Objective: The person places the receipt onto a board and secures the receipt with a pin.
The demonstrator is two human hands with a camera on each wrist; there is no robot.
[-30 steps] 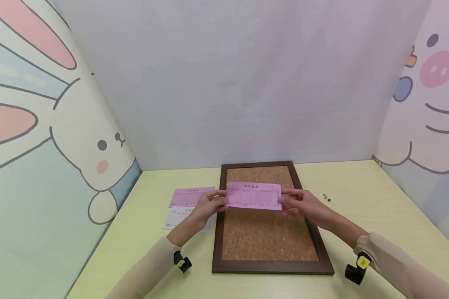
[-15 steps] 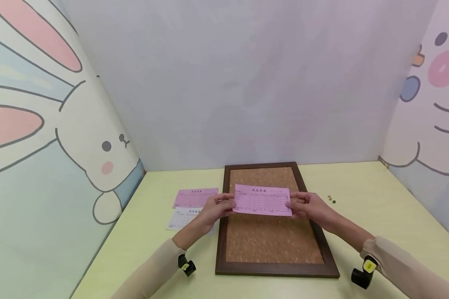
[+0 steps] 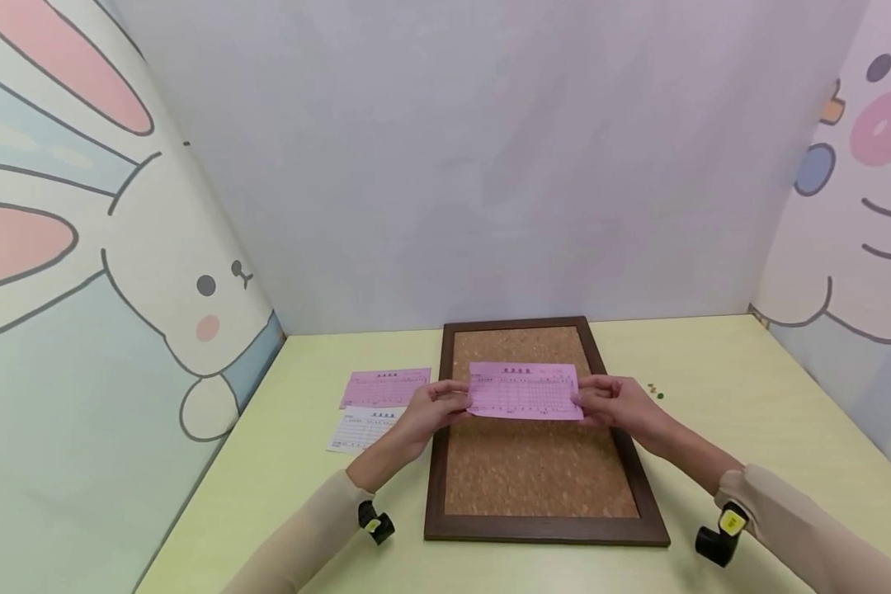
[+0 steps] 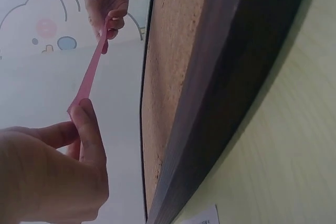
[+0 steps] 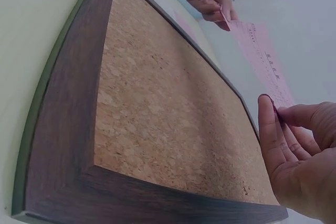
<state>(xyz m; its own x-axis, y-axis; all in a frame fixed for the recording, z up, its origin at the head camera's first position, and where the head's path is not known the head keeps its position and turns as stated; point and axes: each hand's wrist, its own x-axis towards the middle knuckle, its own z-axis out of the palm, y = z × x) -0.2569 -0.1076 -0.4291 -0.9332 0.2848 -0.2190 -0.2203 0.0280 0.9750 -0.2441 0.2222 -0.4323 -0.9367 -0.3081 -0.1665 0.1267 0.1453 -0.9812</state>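
A pink paper slip (image 3: 523, 391), printed with a ruled grid (its heading runs along the far edge), stretches nearly straight between the left hand (image 3: 429, 410) and the right hand (image 3: 627, 410), each pinching one short end, above the cork board (image 3: 540, 470), apart from its surface.

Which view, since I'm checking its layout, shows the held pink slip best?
Head view: the held pink slip shows nearly whole, printed lines visible. Left wrist catches it almost edge-on; right wrist shows it slanted.
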